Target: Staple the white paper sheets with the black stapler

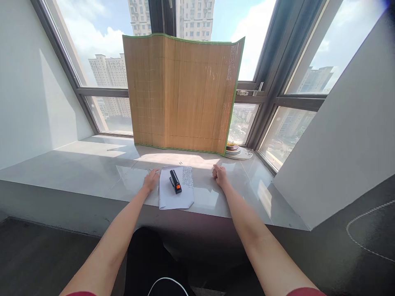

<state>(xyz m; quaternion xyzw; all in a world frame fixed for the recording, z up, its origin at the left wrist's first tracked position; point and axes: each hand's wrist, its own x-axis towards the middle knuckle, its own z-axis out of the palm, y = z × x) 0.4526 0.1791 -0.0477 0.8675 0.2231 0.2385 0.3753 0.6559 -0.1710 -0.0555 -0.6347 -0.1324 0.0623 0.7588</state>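
A black stapler (pixel 175 182) with an orange patch lies at a slant on white sheets of paper (pixel 168 201). Dense dark print or writing covers the paper's upper right part. My left hand (pixel 151 181) rests on the windowsill just left of the paper, its fingers loosely stretched toward the upper left edge, with nothing seen in them. To the right of the paper and apart from it, my right hand (pixel 219 174) is curled into a fist on the sill; no object shows in it. Two tiny dark strips (pixel 180 163) lie just beyond the paper.
A bamboo mat (pixel 188 94) with green edging stands upright against the window behind the sill (pixel 203 197). Stacked plates or discs (pixel 233 149) sit by its lower right corner. A sloping white wall (pixel 345 135) bounds the right side. A pale cord (pixel 354 242) hangs at far right.
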